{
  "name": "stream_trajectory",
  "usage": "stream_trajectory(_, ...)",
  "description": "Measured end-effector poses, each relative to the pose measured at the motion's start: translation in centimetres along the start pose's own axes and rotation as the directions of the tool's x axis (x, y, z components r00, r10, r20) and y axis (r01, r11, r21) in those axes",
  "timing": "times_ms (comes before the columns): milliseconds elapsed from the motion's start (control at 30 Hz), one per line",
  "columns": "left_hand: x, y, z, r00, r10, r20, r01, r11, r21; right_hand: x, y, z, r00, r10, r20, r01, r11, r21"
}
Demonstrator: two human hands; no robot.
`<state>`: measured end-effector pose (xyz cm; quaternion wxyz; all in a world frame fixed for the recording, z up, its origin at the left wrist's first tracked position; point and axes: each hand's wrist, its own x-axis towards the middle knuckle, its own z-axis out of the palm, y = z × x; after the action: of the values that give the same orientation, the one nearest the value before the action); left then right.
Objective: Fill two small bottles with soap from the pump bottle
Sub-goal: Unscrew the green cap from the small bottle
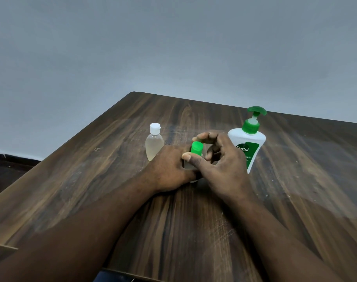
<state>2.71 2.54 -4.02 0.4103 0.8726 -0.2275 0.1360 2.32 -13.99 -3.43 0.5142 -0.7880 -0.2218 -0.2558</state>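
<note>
A small clear bottle with a green cap (196, 147) stands on the wooden table (112, 180) in the middle. My left hand (169, 169) grips its body, which is mostly hidden. My right hand (220, 159) pinches the green cap between thumb and fingers. A second small bottle (154, 143) with a white cap stands upright to the left, holding pale liquid. The white pump bottle (247, 143) with a green pump head stands just right of my right hand.
The table's far edge runs diagonally behind the bottles, with a plain grey wall (173, 47) beyond. The left edge drops off to a dark floor (8, 169). Bare tabletop lies in front of and right of my arms.
</note>
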Motion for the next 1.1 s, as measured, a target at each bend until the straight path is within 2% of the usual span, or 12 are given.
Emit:
stream_trajectory(67, 0.04, -0.11, 0.08, 1.000, -0.014, -0.002, 0.014, 1.000, -0.008, 0.15, 0.09, 0.58, 0.998, -0.021, -0.059, 0.018, 0.998, -0.056)
stream_trajectory(133, 0.07, -0.21, 0.14, 1.000, -0.026, -0.005, 0.026, 1.000, -0.012, 0.34, 0.15, 0.87, 0.997, -0.005, -0.077, 0.002, 0.999, -0.038)
stream_trajectory(333, 0.00, 0.02, 0.04, 1.000, -0.020, 0.001, 0.020, 1.000, -0.002, 0.51, 0.45, 0.21, 0.999, 0.010, 0.046, -0.013, 0.998, 0.063)
stream_trajectory(567, 0.12, -0.14, 0.23, 1.000, -0.016, -0.009, 0.016, 1.000, 0.027, 0.71, 0.63, 0.71, 1.000, 0.007, -0.027, -0.007, 1.000, 0.030)
stream_trajectory(733, 0.13, 0.02, -0.01, 0.999, -0.032, 0.012, 0.031, 0.999, 0.036, 0.52, 0.50, 0.23, 0.998, 0.006, 0.055, -0.012, 0.994, 0.108)
stream_trajectory(900, 0.03, 0.19, 0.08, 1.000, -0.028, -0.014, 0.029, 0.999, 0.033, 0.59, 0.44, 0.57, 1.000, 0.008, -0.028, -0.007, 0.999, 0.035)
stream_trajectory(1100, -0.05, 0.56, 0.01, 1.000, -0.015, -0.008, 0.015, 0.999, 0.044, 0.55, 0.42, 0.26, 1.000, -0.008, -0.013, 0.009, 0.999, 0.043)
